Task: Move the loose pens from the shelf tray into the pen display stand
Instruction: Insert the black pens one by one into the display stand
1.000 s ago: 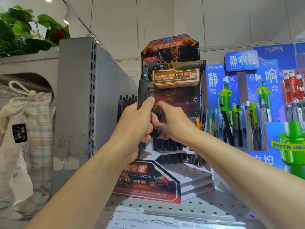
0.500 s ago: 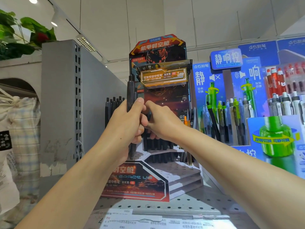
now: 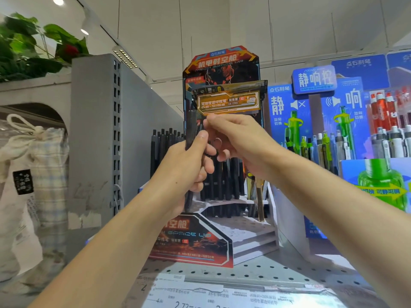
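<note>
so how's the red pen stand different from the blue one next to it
The red pen stand has a dark mech design and holds black pens; the blue pen stand shows green pen artwork and holds green, white and grey pens. The red one is in front of the hands, the blue one further right. Both stand on the perforated shelf.

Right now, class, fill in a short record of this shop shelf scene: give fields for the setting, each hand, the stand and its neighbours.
Setting: grey perforated metal shelf in a shop
Left hand: grips a bundle of dark matte pens, held upright
Right hand: fingertips pinch the top of one dark pen in that bundle
Stand: red and black cardboard pen display stand, back rows filled with dark pens, front steps bare
Right neighbour: blue cardboard display of green and white pens
Left neighbour: checked cloth drawstring bag
</note>
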{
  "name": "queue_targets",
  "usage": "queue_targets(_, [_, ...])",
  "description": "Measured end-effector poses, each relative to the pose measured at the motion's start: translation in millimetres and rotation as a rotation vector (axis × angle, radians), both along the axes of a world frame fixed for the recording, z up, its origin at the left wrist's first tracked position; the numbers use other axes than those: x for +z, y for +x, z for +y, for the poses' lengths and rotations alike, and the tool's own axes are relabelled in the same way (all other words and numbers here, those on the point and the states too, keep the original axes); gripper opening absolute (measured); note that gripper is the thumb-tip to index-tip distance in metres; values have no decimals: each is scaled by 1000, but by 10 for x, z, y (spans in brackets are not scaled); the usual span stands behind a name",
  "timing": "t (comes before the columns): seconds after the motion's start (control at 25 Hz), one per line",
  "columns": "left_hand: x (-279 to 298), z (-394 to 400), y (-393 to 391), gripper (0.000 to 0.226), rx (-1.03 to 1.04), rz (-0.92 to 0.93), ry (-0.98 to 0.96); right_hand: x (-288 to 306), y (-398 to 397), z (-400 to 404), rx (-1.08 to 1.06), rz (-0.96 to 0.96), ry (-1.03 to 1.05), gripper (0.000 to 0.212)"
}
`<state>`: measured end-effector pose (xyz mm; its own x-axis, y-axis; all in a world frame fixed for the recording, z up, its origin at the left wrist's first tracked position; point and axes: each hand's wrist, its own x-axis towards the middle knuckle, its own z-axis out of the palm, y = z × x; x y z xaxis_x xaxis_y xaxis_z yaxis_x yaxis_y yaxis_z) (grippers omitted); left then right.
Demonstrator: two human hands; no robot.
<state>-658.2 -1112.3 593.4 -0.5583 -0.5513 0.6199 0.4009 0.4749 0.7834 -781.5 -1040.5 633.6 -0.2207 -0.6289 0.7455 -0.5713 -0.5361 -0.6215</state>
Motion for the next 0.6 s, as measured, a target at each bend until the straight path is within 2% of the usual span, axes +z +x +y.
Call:
queue_targets(0.12, [-11,31,-8,48,-55,-14,-5,45,7,54,170,26,190,37])
queue_targets(0.2, [-18,49,-7,48,-61,-27,-13,62,-29,76,180,11,213,34])
queue_targets(0.32, [-27,68,11,43,-82,-29,8,85,-62,101,123,-97,91,23])
queue_targets(0.44, [-60,73,37,39,-80,-68,13,194,-102,152,25,-302,-80,28])
queue_targets(0.6, [-127,57,86,38,20,-120,-14,334,-183,204,-236,-284,-268,29])
